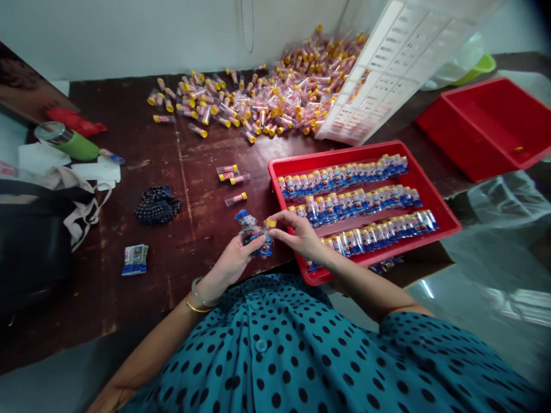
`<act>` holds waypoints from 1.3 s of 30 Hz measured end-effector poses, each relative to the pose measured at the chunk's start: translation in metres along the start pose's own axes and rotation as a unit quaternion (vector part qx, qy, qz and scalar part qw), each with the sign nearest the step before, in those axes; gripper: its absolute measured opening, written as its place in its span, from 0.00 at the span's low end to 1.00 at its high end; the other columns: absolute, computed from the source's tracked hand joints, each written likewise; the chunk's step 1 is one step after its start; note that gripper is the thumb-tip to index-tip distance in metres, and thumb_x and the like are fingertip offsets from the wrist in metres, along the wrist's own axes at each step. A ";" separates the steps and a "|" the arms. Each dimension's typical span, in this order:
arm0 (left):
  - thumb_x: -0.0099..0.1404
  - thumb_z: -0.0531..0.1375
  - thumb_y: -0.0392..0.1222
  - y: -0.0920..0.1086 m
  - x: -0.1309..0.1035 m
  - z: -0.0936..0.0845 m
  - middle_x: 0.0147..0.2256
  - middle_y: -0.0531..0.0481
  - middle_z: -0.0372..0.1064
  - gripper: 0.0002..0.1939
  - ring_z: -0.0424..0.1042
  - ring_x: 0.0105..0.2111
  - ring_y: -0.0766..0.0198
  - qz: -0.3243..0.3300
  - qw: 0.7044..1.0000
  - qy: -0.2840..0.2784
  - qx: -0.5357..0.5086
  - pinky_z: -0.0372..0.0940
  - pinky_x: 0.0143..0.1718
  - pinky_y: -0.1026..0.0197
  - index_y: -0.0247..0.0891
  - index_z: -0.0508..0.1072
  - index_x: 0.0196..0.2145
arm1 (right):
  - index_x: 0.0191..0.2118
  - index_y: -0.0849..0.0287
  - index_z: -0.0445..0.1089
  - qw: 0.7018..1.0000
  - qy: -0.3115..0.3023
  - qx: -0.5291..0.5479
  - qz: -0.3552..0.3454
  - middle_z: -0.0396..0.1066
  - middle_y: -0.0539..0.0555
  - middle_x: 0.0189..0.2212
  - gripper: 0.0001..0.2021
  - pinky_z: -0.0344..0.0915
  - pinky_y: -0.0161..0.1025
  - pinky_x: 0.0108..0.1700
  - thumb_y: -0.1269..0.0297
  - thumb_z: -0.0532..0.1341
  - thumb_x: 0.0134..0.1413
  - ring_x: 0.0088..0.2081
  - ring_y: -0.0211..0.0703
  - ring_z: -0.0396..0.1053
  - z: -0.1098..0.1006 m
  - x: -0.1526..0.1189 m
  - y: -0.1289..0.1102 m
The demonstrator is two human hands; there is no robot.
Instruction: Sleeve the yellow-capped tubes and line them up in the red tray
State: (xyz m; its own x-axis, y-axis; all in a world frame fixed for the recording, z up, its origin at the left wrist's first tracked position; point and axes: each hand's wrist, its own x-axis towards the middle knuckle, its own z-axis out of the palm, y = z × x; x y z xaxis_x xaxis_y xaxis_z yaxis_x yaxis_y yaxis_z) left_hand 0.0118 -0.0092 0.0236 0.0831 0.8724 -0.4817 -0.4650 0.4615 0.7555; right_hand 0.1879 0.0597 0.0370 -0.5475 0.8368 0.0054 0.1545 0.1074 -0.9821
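Close to the table's front edge, my left hand (235, 259) is closed on small clear-and-blue packets (246, 219). My right hand (299, 232) pinches a yellow-capped tube (270, 223) just above those packets, and the two hands nearly touch. Just beyond them lie several loose tubes (236, 199) with yellow caps. To the right, a red tray (365, 251) holds three rows of packaged tubes (344, 201) with blue lower ends. Part of the tube in my right hand is hidden by the fingers.
A large heap of yellow-capped tubes (275, 103) lies against the wall, beside a tilted white crate (379, 74). A red bin (477, 132) stands at right. At left are a green bottle (80, 144), dark checked cloth (158, 205), a packet stack (135, 259) and a black bag (32, 246).
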 end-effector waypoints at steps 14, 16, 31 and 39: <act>0.53 0.72 0.43 0.000 0.001 0.007 0.40 0.49 0.79 0.14 0.75 0.43 0.58 0.058 0.997 0.019 0.052 0.66 0.48 0.59 0.39 0.81 0.38 | 0.41 0.56 0.73 0.999 0.036 0.034 0.009 0.77 0.53 0.41 0.13 0.67 0.42 0.52 0.55 0.67 0.54 0.44 0.45 0.74 0.007 -0.014 0.001; 0.52 0.72 0.44 0.001 0.002 0.009 0.39 0.49 0.79 0.15 0.74 0.41 0.59 0.049 0.998 0.024 0.041 0.68 0.46 0.60 0.39 0.80 0.39 | 0.42 0.56 0.72 0.998 0.037 0.055 0.005 0.76 0.53 0.41 0.13 0.67 0.41 0.52 0.55 0.67 0.55 0.44 0.44 0.73 0.009 -0.014 0.002; 0.51 0.73 0.49 0.000 0.005 -0.008 0.29 0.47 0.75 0.18 0.73 0.30 0.61 -0.062 0.998 0.011 0.013 0.69 0.27 0.64 0.34 0.79 0.35 | 0.61 0.60 0.62 0.945 0.155 -0.276 0.085 0.72 0.54 0.37 0.23 0.65 0.39 0.38 0.59 0.58 0.61 0.32 0.40 0.68 -0.131 0.005 0.038; 0.58 0.68 0.49 -0.003 -0.002 -0.029 0.33 0.46 0.75 0.16 0.75 0.32 0.59 -0.039 0.999 0.013 0.026 0.70 0.27 0.63 0.35 0.77 0.39 | 0.51 0.60 0.72 0.901 0.143 -0.410 0.021 0.73 0.60 0.47 0.14 0.65 0.42 0.50 0.64 0.55 0.65 0.44 0.47 0.70 -0.121 0.034 0.027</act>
State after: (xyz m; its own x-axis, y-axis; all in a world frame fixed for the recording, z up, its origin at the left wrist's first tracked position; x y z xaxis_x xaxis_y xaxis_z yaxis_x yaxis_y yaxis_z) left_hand -0.0122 -0.0172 0.0095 0.0933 0.8291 -0.5512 -0.4109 0.5363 0.7372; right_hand 0.2729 0.1556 0.0337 -0.3110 0.9407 0.1357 0.7893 0.3351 -0.5146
